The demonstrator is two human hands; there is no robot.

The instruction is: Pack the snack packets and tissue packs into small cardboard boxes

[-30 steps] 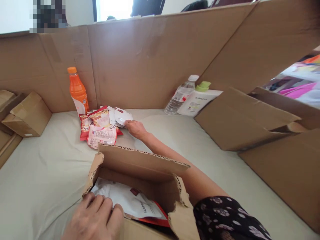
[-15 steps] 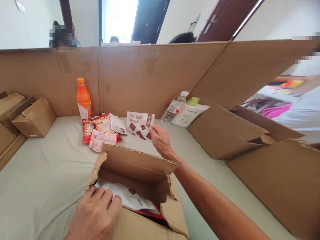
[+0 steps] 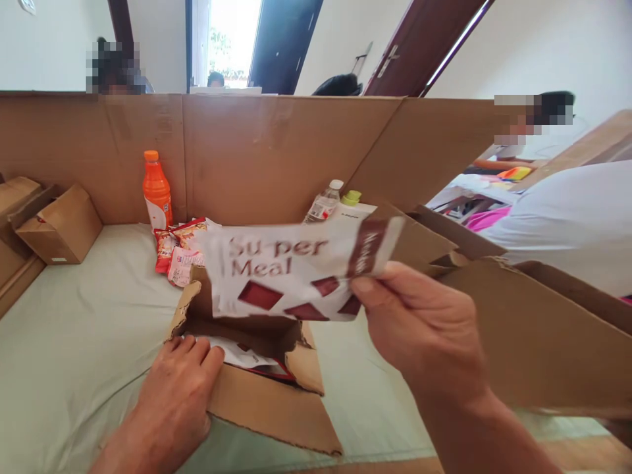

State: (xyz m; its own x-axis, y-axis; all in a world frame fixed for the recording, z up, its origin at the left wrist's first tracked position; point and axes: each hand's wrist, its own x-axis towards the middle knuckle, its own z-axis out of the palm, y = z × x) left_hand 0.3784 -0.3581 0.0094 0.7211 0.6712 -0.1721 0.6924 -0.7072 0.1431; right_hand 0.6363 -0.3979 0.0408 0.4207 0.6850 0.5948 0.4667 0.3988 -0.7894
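My right hand pinches the right end of a white snack packet printed "Su·per Meal", with dark red squares on it. The packet is held up in front of me, above an open cardboard box. My left hand grips the box's near left edge, fingers curled over the rim. Inside the box lies another white packet, with a red edge below it. Behind the box are red and pink snack bags, partly covered by the raised packet.
An orange drink bottle stands by the cardboard wall. A water bottle leans beside a white pouch with a green cap. Small boxes sit left, larger open boxes right. People are beyond the wall.
My right hand has brought the white snack packet from behind the box up and toward me. My left hand stays on the box edge. The view has shifted somewhat to the right.
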